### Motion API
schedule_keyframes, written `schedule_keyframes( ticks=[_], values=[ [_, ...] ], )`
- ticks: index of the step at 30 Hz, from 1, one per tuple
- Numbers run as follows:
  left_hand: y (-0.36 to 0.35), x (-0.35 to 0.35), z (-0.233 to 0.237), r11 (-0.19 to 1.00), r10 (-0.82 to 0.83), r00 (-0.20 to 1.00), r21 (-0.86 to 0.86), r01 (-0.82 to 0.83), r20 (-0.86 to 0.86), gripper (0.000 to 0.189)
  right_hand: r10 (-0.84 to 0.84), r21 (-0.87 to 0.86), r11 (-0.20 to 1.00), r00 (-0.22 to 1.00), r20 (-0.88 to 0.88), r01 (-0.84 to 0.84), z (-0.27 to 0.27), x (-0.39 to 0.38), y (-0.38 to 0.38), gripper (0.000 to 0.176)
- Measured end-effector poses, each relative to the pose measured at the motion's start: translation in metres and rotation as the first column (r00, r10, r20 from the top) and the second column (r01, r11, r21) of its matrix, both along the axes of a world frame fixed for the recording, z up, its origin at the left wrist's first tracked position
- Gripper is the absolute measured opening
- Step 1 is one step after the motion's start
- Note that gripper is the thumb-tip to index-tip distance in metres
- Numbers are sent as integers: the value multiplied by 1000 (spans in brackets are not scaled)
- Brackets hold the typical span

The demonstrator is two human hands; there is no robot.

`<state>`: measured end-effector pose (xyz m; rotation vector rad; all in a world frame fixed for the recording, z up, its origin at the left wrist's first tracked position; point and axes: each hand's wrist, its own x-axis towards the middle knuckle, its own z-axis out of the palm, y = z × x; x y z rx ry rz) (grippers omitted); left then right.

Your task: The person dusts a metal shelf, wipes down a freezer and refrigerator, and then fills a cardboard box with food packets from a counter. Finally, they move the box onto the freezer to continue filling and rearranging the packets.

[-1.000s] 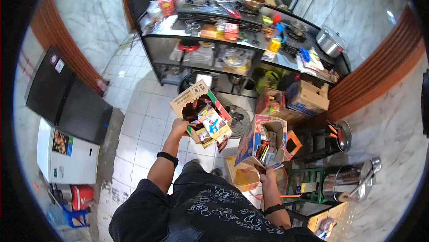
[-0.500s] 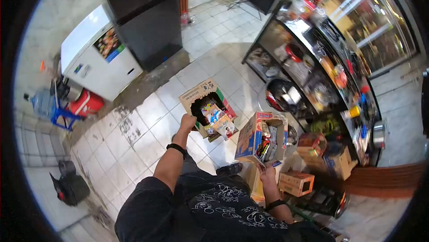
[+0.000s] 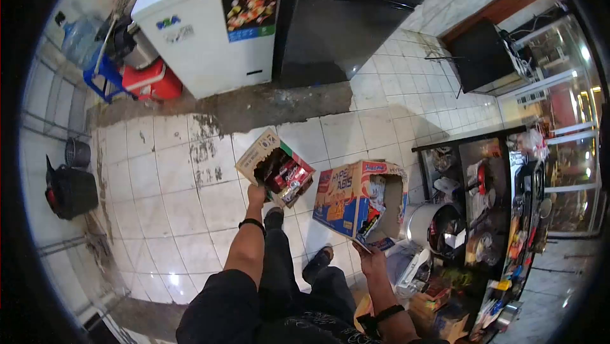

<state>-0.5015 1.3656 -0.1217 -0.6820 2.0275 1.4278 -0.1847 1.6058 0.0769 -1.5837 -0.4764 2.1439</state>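
Observation:
My left hand (image 3: 256, 195) is closed on the near edge of an open cardboard box (image 3: 259, 154) with a ragged opening. Red and shiny packets (image 3: 292, 175) show inside that box. To the right, my right hand (image 3: 370, 260) pinches the lower edge of a blue and orange printed carton (image 3: 343, 194). This carton is tilted, its cut-open side facing right, and packets (image 3: 375, 207) can be seen within. Both boxes are held above the tiled floor, a small gap apart. The fingers of each hand are partly hidden.
A white chest freezer (image 3: 203, 45) and a dark refrigerator (image 3: 330, 39) stand ahead. A red cooler (image 3: 152, 81) sits at the left beside a blue stool (image 3: 105, 77). On the right are a cluttered shelf (image 3: 470, 166), a large pot (image 3: 422, 223) and more cardboard boxes (image 3: 429, 302).
My view has turned right and come nearer the freezer. Both boxes have moved along, still in my hands. Packets that stuck out of the left box now appear to lie inside it.

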Motion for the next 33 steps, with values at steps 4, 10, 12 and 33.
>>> schedule_keyframes(
  ticks=[4, 10, 12, 33],
  values=[
    [-22, -19, -71, 962, 268, 963, 57, -268, 8, 27, 184, 22, 983, 977, -110, -182, -36, -61, 16, 43],
    [-60, -36, -91, 816, 535, 837, 191, -546, 110, 27, 305, 6, 952, 952, 6, -305, -42, -124, 13, 43],
    [-74, -28, -129, 766, 583, 801, 234, -598, 137, 28, 319, 2, 948, 947, 25, -320, -42, -132, 13, 44],
    [46, 6, 66, 818, -331, 731, 568, -92, 596, 90, 376, -9, 926, 926, -11, -376, 88, -197, 33, 44]
  ],
)
